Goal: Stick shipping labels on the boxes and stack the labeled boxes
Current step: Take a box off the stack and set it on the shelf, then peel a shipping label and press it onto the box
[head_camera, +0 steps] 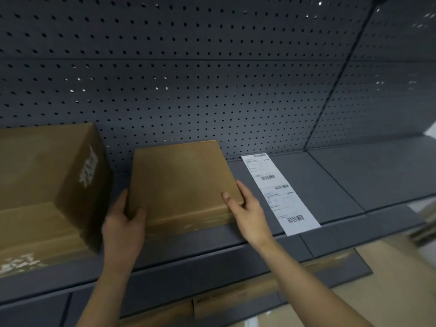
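Left hand (123, 223) grips the near-left corner of a flat, closed brown cardboard box (181, 182), fingers curled round its edge. Right hand (245, 208) clasps the near-right corner, thumb on the lid. Box rests on a dark grey metal shelf (342, 180); contents hidden. Just right of it, a long white strip of barcoded shipping labels (279, 193) lies flat, near the right hand. At left stands a larger closed brown carton (47, 185) with torn white label scraps. Behind: grey perforated back panel (212, 79).
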A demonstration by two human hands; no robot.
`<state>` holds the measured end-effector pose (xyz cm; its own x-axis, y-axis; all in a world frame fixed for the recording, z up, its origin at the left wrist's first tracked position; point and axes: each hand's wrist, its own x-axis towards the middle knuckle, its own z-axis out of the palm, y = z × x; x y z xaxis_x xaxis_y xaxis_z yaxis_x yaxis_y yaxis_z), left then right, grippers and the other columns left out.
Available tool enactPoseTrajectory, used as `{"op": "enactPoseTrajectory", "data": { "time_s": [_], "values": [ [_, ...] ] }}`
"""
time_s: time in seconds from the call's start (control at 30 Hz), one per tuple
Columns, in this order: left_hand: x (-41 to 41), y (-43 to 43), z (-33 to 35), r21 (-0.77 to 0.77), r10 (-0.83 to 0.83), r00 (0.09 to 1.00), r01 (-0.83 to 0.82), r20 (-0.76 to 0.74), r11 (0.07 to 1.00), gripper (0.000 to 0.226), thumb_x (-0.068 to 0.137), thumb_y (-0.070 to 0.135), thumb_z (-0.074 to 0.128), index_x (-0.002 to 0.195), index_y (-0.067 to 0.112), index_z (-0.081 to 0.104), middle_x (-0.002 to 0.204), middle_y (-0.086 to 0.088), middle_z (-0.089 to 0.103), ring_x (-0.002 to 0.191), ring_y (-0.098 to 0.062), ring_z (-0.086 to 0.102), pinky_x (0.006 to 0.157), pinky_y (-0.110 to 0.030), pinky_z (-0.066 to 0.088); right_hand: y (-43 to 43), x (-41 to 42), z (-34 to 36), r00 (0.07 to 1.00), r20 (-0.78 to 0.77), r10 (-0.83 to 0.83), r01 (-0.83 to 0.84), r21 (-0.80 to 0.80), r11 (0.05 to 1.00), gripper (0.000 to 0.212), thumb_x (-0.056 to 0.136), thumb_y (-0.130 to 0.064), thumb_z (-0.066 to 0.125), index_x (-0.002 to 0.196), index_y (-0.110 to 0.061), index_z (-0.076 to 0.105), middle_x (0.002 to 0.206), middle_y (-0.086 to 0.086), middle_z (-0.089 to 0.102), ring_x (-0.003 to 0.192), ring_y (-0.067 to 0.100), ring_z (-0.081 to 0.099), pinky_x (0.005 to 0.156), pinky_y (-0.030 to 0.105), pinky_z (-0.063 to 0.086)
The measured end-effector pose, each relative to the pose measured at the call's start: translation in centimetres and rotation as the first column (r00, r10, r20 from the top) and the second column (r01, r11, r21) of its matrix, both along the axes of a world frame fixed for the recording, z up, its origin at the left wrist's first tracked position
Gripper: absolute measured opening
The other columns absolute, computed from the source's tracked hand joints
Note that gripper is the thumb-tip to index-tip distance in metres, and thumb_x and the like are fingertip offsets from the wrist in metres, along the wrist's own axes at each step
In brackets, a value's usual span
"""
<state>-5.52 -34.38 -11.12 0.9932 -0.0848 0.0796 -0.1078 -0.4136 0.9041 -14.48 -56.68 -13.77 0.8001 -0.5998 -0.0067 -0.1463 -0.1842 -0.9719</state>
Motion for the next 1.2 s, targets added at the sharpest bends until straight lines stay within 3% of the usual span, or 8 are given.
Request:
{"op": "enactPoseTrajectory", "data": {
  "time_s": [0.1,0.3,0.43,0.63,0.73,0.83,1.03,1.2],
  "values": [
    [-0.4,-0.8,0.3,0.198,0.044,0.951,-0.109,0.307,0.974,0.050,0.089,0.003,0.063,0.138,0.005,0.054,0.142,-0.014,0.050,0.133,-0.032,0.043,0.110,-0.042,0.036,-1.5,-1.2,0.0,0.998,-0.004,-0.064,0.064,-0.043,0.997,0.050,0.094,-0.042,0.061,0.139,-0.023,0.053,0.128,-0.016,0.061,0.119,-0.005,0.054,0.103,0.016,0.038],
    [-3.7,-5.4,1.9,0.162,-0.108,0.875,0.035,0.473,0.986,0.028,0.086,-0.001,0.064,0.112,0.007,0.069,0.099,-0.005,0.065,0.098,-0.026,0.059,0.080,-0.024,0.044,-6.8,-4.8,0.5,0.990,-0.032,-0.139,0.125,-0.274,0.954,0.015,0.095,-0.018,0.063,0.107,-0.017,0.071,0.107,-0.008,0.070,0.094,-0.001,0.063,0.084,0.016,0.047],
    [-5.4,-9.8,1.7,0.177,-0.285,0.916,0.242,0.284,0.954,0.020,0.089,0.008,0.063,0.105,0.017,0.071,0.085,0.011,0.068,0.073,0.001,0.062,0.065,0.000,0.040,-11.7,-6.1,-0.5,0.970,-0.158,-0.186,0.105,-0.419,0.902,0.018,0.092,-0.023,0.066,0.106,-0.012,0.072,0.104,-0.002,0.070,0.090,0.014,0.065,0.078,0.022,0.045],
    [-8.2,-16.9,0.7,0.246,-0.428,0.893,0.386,0.143,0.889,0.008,0.089,0.014,0.062,0.086,0.021,0.066,0.070,0.012,0.064,0.071,-0.003,0.060,0.061,-0.012,0.044,-17.0,-7.3,-1.4,0.930,-0.330,-0.159,-0.019,-0.478,0.878,0.016,0.090,-0.033,0.065,0.082,-0.020,0.068,0.079,-0.006,0.066,0.073,0.016,0.063,0.055,0.011,0.037],
    [-9.7,-19.9,-0.6,0.357,-0.481,0.869,0.415,0.116,0.837,0.008,0.090,0.021,0.059,0.083,0.017,0.061,0.072,0.005,0.064,0.065,-0.009,0.059,0.066,-0.036,0.052,-18.6,-6.8,-2.4,0.899,-0.405,-0.166,-0.088,-0.540,0.837,0.024,0.087,-0.046,0.064,0.083,-0.023,0.066,0.090,-0.002,0.062,0.089,0.026,0.059,0.072,0.026,0.043],
    [-10.9,-22.5,-1.9,0.439,-0.480,0.877,0.421,0.028,0.794,0.016,0.094,0.032,0.056,0.092,0.016,0.061,0.085,0.001,0.064,0.074,-0.016,0.061,0.067,-0.035,0.053,-19.1,-6.6,-2.4,0.854,-0.499,-0.144,-0.201,-0.573,0.795,0.039,0.087,-0.053,0.063,0.110,-0.022,0.068,0.118,0.004,0.053,0.112,0.032,0.046,0.098,0.037,0.040],
    [-11.5,-25.3,-3.8,0.652,-0.398,0.913,0.352,-0.083,0.672,0.047,0.091,0.054,0.052,0.128,0.026,0.050,0.118,0.001,0.051,0.107,-0.022,0.060,0.085,-0.035,0.053,-19.5,-6.1,-1.9,0.854,-0.514,-0.082,-0.242,-0.532,0.811,0.042,0.088,-0.051,0.064,0.124,-0.028,0.062,0.126,0.003,0.045,0.120,0.031,0.040,0.102,0.038,0.030],
    [-11.4,-26.0,-4.1,0.716,-0.361,0.927,0.323,-0.105,0.619,0.054,0.090,0.059,0.053,0.132,0.026,0.049,0.122,-0.001,0.047,0.115,-0.023,0.054,0.089,-0.035,0.052,-19.5,-5.7,-2.0,0.866,-0.497,-0.064,-0.214,-0.484,0.849,0.044,0.087,-0.048,0.067,0.126,-0.027,0.060,0.131,0.002,0.041,0.123,0.030,0.036,0.100,0.040,0.027]
  ]
}}
